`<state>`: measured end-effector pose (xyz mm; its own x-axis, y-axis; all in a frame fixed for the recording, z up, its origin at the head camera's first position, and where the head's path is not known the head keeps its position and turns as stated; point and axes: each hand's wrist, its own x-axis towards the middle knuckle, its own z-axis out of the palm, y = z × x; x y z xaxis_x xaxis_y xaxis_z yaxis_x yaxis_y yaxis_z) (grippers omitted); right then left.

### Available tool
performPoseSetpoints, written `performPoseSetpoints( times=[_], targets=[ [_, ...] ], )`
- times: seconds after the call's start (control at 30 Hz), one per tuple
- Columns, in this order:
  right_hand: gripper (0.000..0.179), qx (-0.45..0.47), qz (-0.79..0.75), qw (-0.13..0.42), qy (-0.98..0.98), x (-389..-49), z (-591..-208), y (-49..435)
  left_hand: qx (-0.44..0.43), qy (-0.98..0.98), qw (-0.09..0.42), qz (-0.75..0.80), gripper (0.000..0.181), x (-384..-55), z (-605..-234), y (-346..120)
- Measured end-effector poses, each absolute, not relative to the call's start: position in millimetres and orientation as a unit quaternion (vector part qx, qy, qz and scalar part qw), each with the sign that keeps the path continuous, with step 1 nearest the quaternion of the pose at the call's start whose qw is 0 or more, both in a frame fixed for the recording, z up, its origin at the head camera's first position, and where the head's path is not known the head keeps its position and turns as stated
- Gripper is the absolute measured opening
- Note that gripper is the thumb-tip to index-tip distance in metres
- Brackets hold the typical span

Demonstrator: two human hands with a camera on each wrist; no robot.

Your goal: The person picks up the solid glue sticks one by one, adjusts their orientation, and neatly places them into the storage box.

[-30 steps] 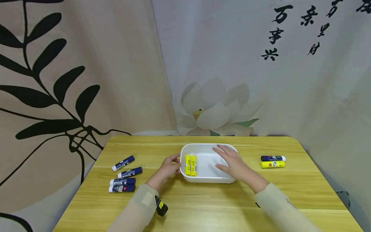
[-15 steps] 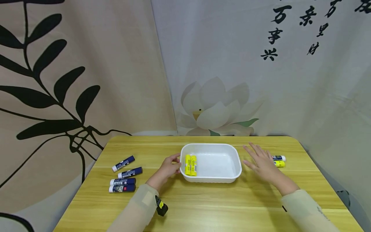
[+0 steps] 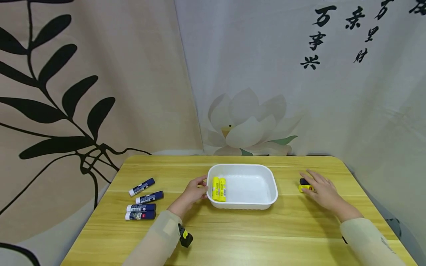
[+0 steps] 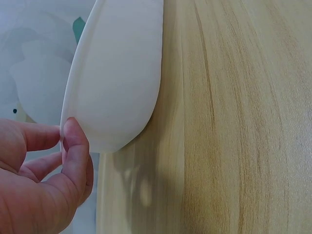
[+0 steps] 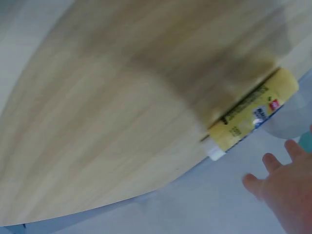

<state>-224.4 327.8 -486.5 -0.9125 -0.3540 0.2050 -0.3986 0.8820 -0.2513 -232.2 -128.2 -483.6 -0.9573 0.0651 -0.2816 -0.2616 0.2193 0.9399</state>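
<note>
A white plastic basin (image 3: 249,190) stands mid-table, and my left hand (image 3: 194,192) pinches its left rim; the left wrist view shows thumb and finger on the rim (image 4: 73,92). Two yellow glue sticks (image 3: 215,189) lie side by side inside, against the left end. On the right of the table, my right hand (image 3: 322,190) hovers over a navy glue stick (image 3: 303,181) and a yellow glue stick (image 3: 303,188), fingers spread, covering most of both. In the right wrist view the yellow glue stick (image 5: 253,114) lies beside the extended fingers (image 5: 272,162).
Several navy glue sticks with white ends (image 3: 149,197) lie at the left of the wooden table (image 3: 233,236). Behind the table's far edge hangs a printed cloth (image 3: 149,74) with leaves, a lotus and black characters.
My right hand has moved right, from over the basin's right end to over the navy and yellow glue sticks. My left hand has stayed on the basin's rim.
</note>
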Motion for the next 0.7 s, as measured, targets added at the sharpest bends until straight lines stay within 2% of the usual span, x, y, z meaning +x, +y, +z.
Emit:
performPoseSetpoints(
  times=[0.4,0.7],
  targets=[
    [0.049,0.194,0.105,0.033,-0.975,-217.9,-499.0,340.2,-0.065,0.775,0.132,0.614,0.049,-233.9,-485.6,-127.2],
    [0.051,0.23,0.078,0.079,-0.967,-216.3,-503.9,347.9,-0.068,0.774,0.133,0.616,0.049,-234.1,-485.8,-128.2]
  ],
)
